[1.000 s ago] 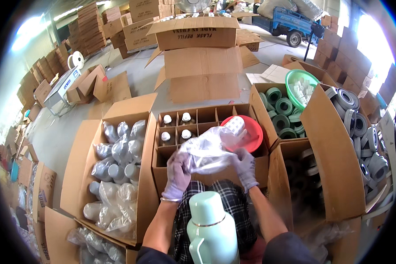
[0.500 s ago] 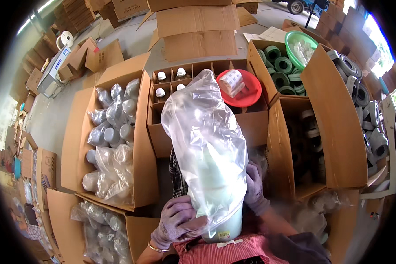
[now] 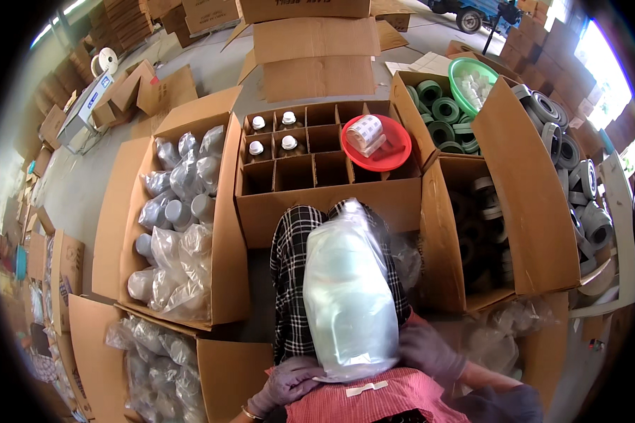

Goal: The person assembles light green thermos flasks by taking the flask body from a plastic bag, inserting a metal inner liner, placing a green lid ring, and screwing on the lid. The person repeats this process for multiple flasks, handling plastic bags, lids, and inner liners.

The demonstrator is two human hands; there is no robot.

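a workshop, shown by stacked cartons (image 3: pixel 125 25), a divided box (image 3: pixel 261 220) and green rings (image 3: pixel 445 110).

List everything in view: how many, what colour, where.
Cylindrical flask: one, pale green, lower centre
Clear plastic bag: one, colourless, over flask
Divided cardboard box: one, brown, centre
Capped bottles: four, white-topped, divided box's left compartments
Round plastic bowl: one, red, divided box's right end
Printed roll: one, white, inside bowl
Round plastic basin: one, light green, upper right
Green rings: many, green, upper right box
Grey rings: many, grey, far right
Bagged cylindrical parts: many, greyish, left boxes
Other cardboard boxes: many, brown, all around
Wheeled vehicle: one, blue, top right
Left hand: one, mauve glove, bag's lower left
Right hand: one, mauve glove, flask's right
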